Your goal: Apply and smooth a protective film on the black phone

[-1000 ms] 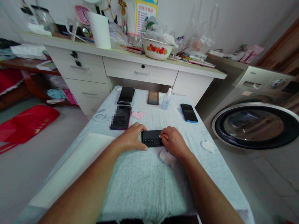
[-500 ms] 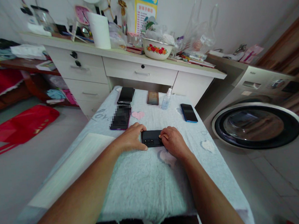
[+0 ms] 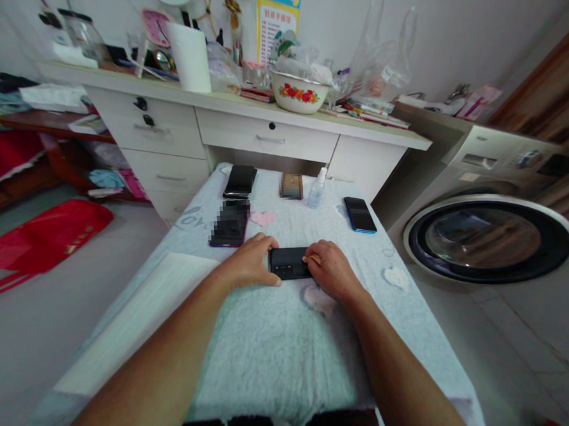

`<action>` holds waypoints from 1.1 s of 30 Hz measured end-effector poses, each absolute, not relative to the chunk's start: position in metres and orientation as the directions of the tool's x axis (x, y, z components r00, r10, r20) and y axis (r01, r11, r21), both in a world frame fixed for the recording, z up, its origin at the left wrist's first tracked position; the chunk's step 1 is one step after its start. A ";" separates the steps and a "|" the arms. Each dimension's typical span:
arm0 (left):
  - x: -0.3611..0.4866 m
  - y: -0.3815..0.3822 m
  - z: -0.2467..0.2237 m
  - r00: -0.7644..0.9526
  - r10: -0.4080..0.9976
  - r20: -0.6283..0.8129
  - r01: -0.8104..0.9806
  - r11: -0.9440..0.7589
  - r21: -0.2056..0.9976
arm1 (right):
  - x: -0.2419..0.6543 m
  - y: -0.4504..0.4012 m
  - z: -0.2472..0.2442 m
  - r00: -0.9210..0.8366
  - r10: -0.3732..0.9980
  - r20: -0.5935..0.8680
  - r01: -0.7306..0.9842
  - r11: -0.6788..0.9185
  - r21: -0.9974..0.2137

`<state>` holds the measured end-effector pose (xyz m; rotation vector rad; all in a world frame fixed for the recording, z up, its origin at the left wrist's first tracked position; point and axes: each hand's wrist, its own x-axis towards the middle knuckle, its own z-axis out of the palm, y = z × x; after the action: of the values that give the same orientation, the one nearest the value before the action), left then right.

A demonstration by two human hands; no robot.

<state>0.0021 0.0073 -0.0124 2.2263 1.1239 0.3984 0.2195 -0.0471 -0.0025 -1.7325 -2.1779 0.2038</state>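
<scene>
A black smartphone (image 3: 290,262) lies flat on the cloth-covered table, its back with the camera block facing up. Around its left end, my left hand (image 3: 251,261) is closed, thumb at the near edge and fingers at the far edge. Over the right end, my right hand (image 3: 330,268) is closed with its fingertips pinched against the phone's back. Whatever those fingertips may hold is too small to make out. Beyond my left hand lies a phone with a purplish edge (image 3: 230,224), partly blurred out.
Farther back are a black phone stack (image 3: 240,181), a small blurred brown item (image 3: 291,185), a clear spray bottle (image 3: 316,189) and a blue-edged phone (image 3: 360,215). A pale board (image 3: 141,321) lies left. A white desk (image 3: 267,133) and washing machine (image 3: 485,181) stand beyond.
</scene>
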 end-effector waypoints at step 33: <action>0.003 0.007 -0.013 0.596 0.803 -0.002 0.634 -0.469 0.616 | 0.219 -0.048 -0.003 -0.176 0.961 0.215 0.897 0.247 -0.366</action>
<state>0.0034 0.0067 -0.0128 2.2515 1.1340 0.3883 0.2188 -0.0477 -0.0027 -1.6991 -2.1294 0.2174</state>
